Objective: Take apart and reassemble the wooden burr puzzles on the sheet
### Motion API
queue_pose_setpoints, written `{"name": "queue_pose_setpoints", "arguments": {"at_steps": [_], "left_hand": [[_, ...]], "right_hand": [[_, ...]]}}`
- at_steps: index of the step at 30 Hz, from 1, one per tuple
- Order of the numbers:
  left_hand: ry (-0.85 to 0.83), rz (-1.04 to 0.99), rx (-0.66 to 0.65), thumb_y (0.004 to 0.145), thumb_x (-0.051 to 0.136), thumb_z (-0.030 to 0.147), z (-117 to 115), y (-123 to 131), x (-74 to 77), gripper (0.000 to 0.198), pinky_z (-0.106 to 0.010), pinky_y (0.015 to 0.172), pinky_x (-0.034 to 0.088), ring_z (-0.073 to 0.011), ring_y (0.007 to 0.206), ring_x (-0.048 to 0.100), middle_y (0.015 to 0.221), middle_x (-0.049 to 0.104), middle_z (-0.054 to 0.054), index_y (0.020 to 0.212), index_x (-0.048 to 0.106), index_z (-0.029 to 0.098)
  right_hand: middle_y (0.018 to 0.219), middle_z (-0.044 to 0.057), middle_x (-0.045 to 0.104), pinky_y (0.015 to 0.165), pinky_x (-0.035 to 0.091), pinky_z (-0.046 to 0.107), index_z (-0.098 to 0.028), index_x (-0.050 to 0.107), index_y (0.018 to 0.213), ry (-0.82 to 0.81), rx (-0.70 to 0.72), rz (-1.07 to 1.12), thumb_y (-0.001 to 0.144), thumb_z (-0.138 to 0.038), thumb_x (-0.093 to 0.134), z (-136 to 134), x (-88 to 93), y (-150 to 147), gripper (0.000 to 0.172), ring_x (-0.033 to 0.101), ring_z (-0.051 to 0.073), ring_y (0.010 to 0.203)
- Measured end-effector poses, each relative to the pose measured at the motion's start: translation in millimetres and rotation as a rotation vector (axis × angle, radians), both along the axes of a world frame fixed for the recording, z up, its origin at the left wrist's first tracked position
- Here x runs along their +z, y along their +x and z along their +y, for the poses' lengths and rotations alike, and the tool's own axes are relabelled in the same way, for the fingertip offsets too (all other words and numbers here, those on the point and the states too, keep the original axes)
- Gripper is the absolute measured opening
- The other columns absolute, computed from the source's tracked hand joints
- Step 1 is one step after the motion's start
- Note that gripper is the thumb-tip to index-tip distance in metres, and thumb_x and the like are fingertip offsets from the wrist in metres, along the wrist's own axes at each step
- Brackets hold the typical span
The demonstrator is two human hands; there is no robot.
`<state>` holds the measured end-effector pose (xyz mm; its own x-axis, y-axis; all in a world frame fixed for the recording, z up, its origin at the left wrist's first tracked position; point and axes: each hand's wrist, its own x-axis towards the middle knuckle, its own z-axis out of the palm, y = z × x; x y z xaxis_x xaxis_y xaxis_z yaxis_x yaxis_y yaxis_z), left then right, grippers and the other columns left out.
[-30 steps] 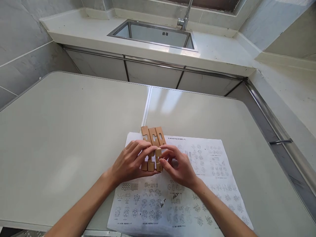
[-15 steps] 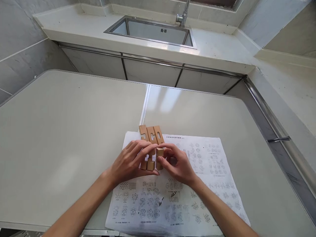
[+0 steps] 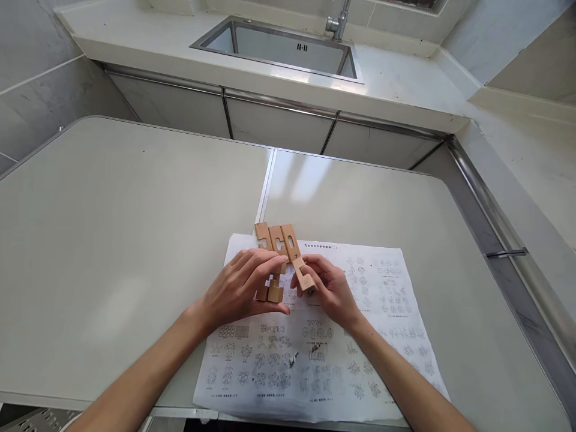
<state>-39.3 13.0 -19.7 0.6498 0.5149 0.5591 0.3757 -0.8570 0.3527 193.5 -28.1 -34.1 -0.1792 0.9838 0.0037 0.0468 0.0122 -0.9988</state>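
Observation:
Between the thumb and fingers of my right hand (image 3: 327, 289) is a notched wooden puzzle piece (image 3: 304, 277), tilted, with its square end toward me. My left hand (image 3: 245, 283) curls around two more notched puzzle pieces (image 3: 275, 293) side by side, its thumb below them and its fingers over their upper part, which hides much of them. Just beyond my hands, three wooden pieces with cut-outs (image 3: 278, 239) lie in a row. Under everything is a printed sheet (image 3: 265, 399) of small puzzle diagrams.
The pale table (image 3: 135, 216) has a seam (image 3: 266, 186) running away from me beside the sheet. Past its far edge stands a counter (image 3: 396, 78) with a sink (image 3: 279, 51) and a tap (image 3: 337, 27). Another counter (image 3: 517, 144) runs along the right.
My right hand has drawn its puzzle piece away from the pair at my left hand and turned it at a slant. My left hand has stayed nearly in place. The view has shifted slightly.

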Motion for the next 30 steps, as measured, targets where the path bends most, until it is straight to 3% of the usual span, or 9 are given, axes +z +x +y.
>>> {"name": "queue_pose_setpoints", "arguments": {"at_steps": [10,16,21,25,30], "left_hand": [[-0.003,0.001,-0.011,0.084,0.081,0.057,0.5,-1.0,-4.4,0.088,-0.044,0.098,0.056,-0.0309,0.119,0.067,0.125,0.069,-0.017,0.152,0.041,0.018],[-0.004,-0.007,-0.006,0.084,0.081,0.056,-0.7,-0.2,-1.0,0.089,-0.043,0.096,0.057,-0.0301,0.116,0.068,0.123,0.071,-0.016,0.153,0.04,0.02],[-0.01,-0.03,-0.016,0.086,0.081,0.052,0.3,1.3,0.9,0.084,-0.043,0.095,0.057,-0.0295,0.115,0.069,0.123,0.072,-0.014,0.154,0.04,0.023],[-0.003,-0.031,-0.037,0.087,0.082,0.048,0.3,1.6,-2.7,0.082,-0.044,0.095,0.058,-0.0299,0.114,0.069,0.122,0.072,-0.015,0.152,0.042,0.019],[-0.039,-0.015,-0.055,0.091,0.079,0.044,-2.6,2.1,-4.6,0.075,-0.043,0.094,0.061,-0.0282,0.114,0.07,0.126,0.069,-0.016,0.152,0.041,0.021]], "right_hand": [[0.085,0.004,0.073,0.061,0.056,0.029,-0.021,0.064,0.116,0.018,0.031,-0.022,0.104,-0.055,0.057,2.3,-1.0,2.9,0.037,0.066,0.016,0.065],[0.094,0.006,0.074,0.063,0.057,0.029,-0.022,0.07,0.114,0.115,0.116,-0.023,0.102,-0.052,0.062,5.0,0.0,2.9,0.034,0.069,0.017,0.074],[0.116,0.012,0.076,0.076,0.063,0.037,-0.024,0.073,0.116,0.214,0.179,-0.037,0.1,-0.055,0.064,6.3,-0.9,4.2,0.036,0.074,0.024,0.099],[0.118,0.011,0.077,0.08,0.063,0.039,-0.026,0.075,0.113,0.213,0.239,-0.023,0.099,-0.055,0.066,7.3,0.8,3.8,0.034,0.073,0.027,0.109],[0.115,0.009,0.076,0.082,0.062,0.038,-0.025,0.074,0.109,0.22,0.312,-0.011,0.099,-0.049,0.068,7.0,5.1,0.8,0.027,0.073,0.024,0.102]]}}
